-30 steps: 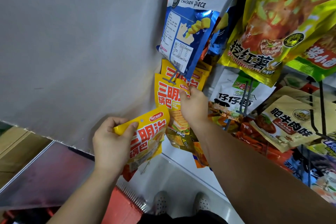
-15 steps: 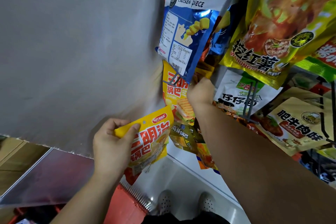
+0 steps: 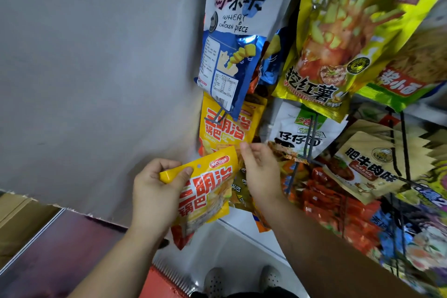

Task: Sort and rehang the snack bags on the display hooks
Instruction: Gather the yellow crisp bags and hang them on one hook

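Observation:
My left hand (image 3: 154, 191) grips a yellow snack bag with red lettering (image 3: 208, 191) by its top left corner, thumb on the front; at least one more bag shows behind it. My right hand (image 3: 261, 172) hovers beside the bag's upper right corner, fingers loosely bent and holding nothing that I can see. Just above, matching yellow bags (image 3: 225, 128) hang on a grey wire hook (image 3: 215, 117) at the left end of the display.
A blue and white chicken-piece bag (image 3: 232, 31) hangs over the hook. To the right hang a yellow-green bag (image 3: 338, 43), a white bag (image 3: 297, 128) and a beige bag (image 3: 370, 167). A grey wall (image 3: 96, 55) is on the left, a red basket edge (image 3: 164, 283) below.
My right hand has dropped from the hanging yellow bags at the hook down to the bag in my left hand. The left hand has kept its grip and barely moved.

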Action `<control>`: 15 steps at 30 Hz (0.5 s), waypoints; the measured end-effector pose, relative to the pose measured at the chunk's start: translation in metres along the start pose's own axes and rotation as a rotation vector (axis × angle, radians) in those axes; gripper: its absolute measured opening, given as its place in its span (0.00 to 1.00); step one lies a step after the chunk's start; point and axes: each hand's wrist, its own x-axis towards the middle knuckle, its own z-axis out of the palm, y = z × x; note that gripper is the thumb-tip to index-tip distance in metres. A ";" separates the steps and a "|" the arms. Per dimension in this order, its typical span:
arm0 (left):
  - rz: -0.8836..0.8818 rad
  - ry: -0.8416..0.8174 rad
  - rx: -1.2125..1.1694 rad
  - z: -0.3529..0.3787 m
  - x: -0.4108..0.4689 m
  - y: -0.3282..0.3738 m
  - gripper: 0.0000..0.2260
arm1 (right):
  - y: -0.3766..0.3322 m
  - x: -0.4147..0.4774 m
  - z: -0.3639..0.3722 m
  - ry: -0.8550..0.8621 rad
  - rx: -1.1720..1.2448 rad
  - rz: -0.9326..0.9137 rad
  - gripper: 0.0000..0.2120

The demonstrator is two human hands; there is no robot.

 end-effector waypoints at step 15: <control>-0.116 -0.132 -0.165 0.025 0.024 -0.014 0.13 | -0.009 0.005 -0.016 -0.333 0.150 0.115 0.05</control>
